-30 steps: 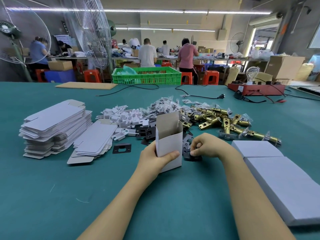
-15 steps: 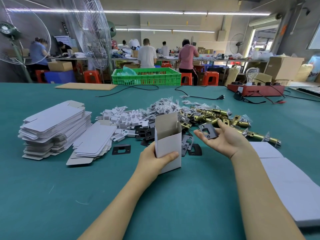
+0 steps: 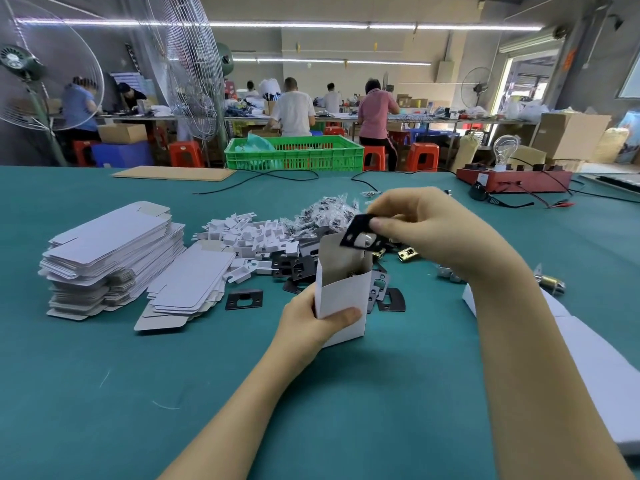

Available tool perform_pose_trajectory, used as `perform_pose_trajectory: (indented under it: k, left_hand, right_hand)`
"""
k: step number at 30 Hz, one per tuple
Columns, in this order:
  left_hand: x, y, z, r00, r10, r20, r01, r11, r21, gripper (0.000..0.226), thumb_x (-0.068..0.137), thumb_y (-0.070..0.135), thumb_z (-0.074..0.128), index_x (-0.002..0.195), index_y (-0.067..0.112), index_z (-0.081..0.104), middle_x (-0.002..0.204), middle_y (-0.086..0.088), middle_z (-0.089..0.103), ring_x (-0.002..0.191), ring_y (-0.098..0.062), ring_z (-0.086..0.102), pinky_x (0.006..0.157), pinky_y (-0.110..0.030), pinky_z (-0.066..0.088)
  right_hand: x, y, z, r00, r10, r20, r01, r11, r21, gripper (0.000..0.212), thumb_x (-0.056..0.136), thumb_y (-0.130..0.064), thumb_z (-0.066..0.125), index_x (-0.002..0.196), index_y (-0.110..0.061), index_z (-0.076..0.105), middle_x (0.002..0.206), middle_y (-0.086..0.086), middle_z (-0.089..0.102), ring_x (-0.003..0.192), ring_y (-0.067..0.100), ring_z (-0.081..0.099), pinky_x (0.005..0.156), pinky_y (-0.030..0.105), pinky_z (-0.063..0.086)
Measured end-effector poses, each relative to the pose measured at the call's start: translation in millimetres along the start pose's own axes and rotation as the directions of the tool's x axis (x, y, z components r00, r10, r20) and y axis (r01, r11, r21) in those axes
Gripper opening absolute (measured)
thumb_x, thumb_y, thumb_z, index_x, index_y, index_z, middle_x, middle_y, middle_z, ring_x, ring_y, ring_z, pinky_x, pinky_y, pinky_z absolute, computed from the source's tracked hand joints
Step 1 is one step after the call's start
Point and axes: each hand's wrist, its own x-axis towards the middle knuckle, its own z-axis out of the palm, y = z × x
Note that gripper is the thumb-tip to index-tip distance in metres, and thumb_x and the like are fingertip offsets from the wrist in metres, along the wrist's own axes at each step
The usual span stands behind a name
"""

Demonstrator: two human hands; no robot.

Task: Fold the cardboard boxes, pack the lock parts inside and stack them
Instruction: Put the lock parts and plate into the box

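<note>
My left hand (image 3: pixel 313 322) grips a small white cardboard box (image 3: pixel 341 292) that stands upright on the green table, its top flap open. Right above the box's opening, my right hand (image 3: pixel 429 226) pinches a black strike plate (image 3: pixel 358 233) between thumb and fingers. Behind the box lie more black plates (image 3: pixel 292 266), one plate (image 3: pixel 244 298) apart to the left, white plastic pieces (image 3: pixel 249 233), bagged screws (image 3: pixel 325 211) and brass latches (image 3: pixel 408 253). My right arm hides much of the latch pile.
Flat unfolded boxes sit in a tall stack (image 3: pixel 110 258) and a lower pile (image 3: pixel 190 289) at the left. Closed white boxes (image 3: pixel 595 368) lie at the right. At the table's far edge are a green crate (image 3: pixel 294 155), cables and a red test fixture (image 3: pixel 512 180).
My right hand picked a black plate off the table, lifted it on the palm, then turned over and brought it above the box opening. The left hand kept hold of the box.
</note>
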Motion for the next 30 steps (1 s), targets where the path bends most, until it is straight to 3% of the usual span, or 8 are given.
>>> perform_pose_trajectory:
  k: [3, 7, 10, 14, 21, 24, 27, 30]
  left_hand:
    - [-1, 1, 1, 1.000, 0.017, 0.011, -0.017, 1.000, -0.007, 0.038, 0.066, 0.033, 0.079, 0.102, 0.038, 0.069, 0.099, 0.013, 0.073, 0.094, -0.008, 0.068, 0.074, -0.022, 0.054]
    - [-1, 2, 1, 1.000, 0.020, 0.014, -0.020, 1.000, -0.010, 0.038, 0.065, 0.035, 0.079, 0.102, 0.039, 0.068, 0.099, 0.012, 0.074, 0.093, -0.010, 0.069, 0.073, -0.023, 0.054]
    - [-1, 2, 1, 1.000, 0.018, 0.015, -0.018, 1.000, -0.009, 0.037, 0.066, 0.034, 0.079, 0.101, 0.040, 0.069, 0.099, 0.012, 0.074, 0.093, -0.010, 0.069, 0.073, -0.023, 0.054]
    - [-1, 4, 2, 1.000, 0.019, 0.004, -0.019, 1.000, -0.018, 0.033, 0.066, 0.033, 0.079, 0.093, 0.049, 0.069, 0.096, 0.014, 0.073, 0.089, -0.007, 0.069, 0.068, -0.020, 0.054]
    - [-1, 4, 1, 1.000, 0.016, 0.002, -0.016, 1.000, -0.027, 0.037, 0.065, 0.034, 0.080, 0.099, 0.040, 0.068, 0.098, 0.012, 0.074, 0.090, -0.008, 0.069, 0.068, -0.021, 0.054]
    - [-1, 3, 1, 1.000, 0.017, 0.000, -0.017, 0.999, -0.031, 0.036, 0.065, 0.033, 0.080, 0.098, 0.038, 0.069, 0.098, 0.011, 0.074, 0.091, -0.010, 0.069, 0.071, -0.022, 0.055]
    - [-1, 3, 1, 1.000, 0.016, 0.004, -0.016, 0.999, -0.032, 0.038, 0.065, 0.031, 0.080, 0.101, 0.033, 0.069, 0.098, 0.011, 0.074, 0.092, -0.010, 0.069, 0.071, -0.022, 0.055]
    - [0, 1, 0, 1.000, 0.010, -0.012, -0.010, 1.000, -0.023, 0.039, 0.065, 0.032, 0.080, 0.102, 0.030, 0.070, 0.098, 0.010, 0.074, 0.094, -0.012, 0.069, 0.075, -0.025, 0.056]
  right_hand:
    - [1, -16, 12, 0.983, -0.075, 0.167, 0.101, 0.982, -0.157, 0.011, 0.094, -0.014, 0.059, 0.091, -0.023, 0.066, 0.089, -0.007, 0.069, 0.086, 0.013, 0.065, 0.078, 0.025, 0.050]
    - [4, -21, 21, 0.984, -0.062, 0.165, 0.123, 0.915, -0.385, 0.014, 0.095, -0.014, 0.056, 0.089, -0.026, 0.058, 0.087, -0.012, 0.060, 0.089, 0.016, 0.058, 0.077, 0.029, 0.044]
    - [5, -19, 24, 0.984, -0.016, 0.175, 0.086, 0.912, -0.400, 0.011, 0.096, -0.012, 0.055, 0.098, -0.018, 0.065, 0.097, 0.001, 0.067, 0.091, 0.020, 0.061, 0.078, 0.032, 0.049]
    - [8, -16, 30, 0.979, -0.005, 0.204, 0.101, 0.882, -0.460, 0.017, 0.096, -0.014, 0.055, 0.107, -0.016, 0.067, 0.092, -0.003, 0.058, 0.086, 0.016, 0.054, 0.066, 0.023, 0.040]
    - [10, -9, 31, 0.963, 0.032, 0.269, 0.090, 0.899, -0.429, 0.019, 0.095, -0.013, 0.056, 0.103, -0.021, 0.071, 0.096, -0.005, 0.067, 0.090, 0.011, 0.060, 0.076, 0.022, 0.049]
    - [10, -7, 27, 0.979, 0.015, 0.203, 0.060, 0.930, -0.362, 0.020, 0.095, -0.013, 0.054, 0.104, -0.023, 0.069, 0.092, -0.008, 0.066, 0.083, 0.006, 0.060, 0.069, 0.014, 0.046]
    - [9, -4, 17, 0.998, -0.014, 0.059, 0.028, 0.970, -0.243, 0.018, 0.094, -0.010, 0.055, 0.098, -0.020, 0.069, 0.084, -0.003, 0.070, 0.082, 0.013, 0.065, 0.067, 0.020, 0.051]
    - [8, 4, 7, 0.996, 0.003, -0.085, -0.016, 0.989, -0.148, 0.021, 0.092, -0.007, 0.055, 0.089, -0.020, 0.070, 0.076, 0.001, 0.072, 0.074, 0.012, 0.068, 0.060, 0.018, 0.050]
